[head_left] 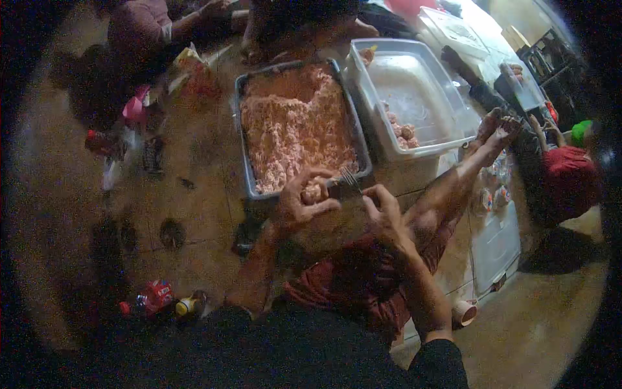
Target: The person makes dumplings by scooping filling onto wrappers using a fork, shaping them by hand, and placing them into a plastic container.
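The left hand [303, 202] is cupping a ball of minced meat [314, 192], its fingers curling around the far side and its thumb extending toward 3 o'clock. The right hand [387, 217], at 4 o'clock from the ball, is pinching a fork [350, 178] between thumb and fingers; the tines are pointing toward 11 o'clock, near the ball. A dark-rimmed tray [243, 155] of minced meat [295, 139] is lying at 12 o'clock from the left hand. A clear bin [414, 84] containing meatballs [406, 136] is standing beside the tray at 2 o'clock.
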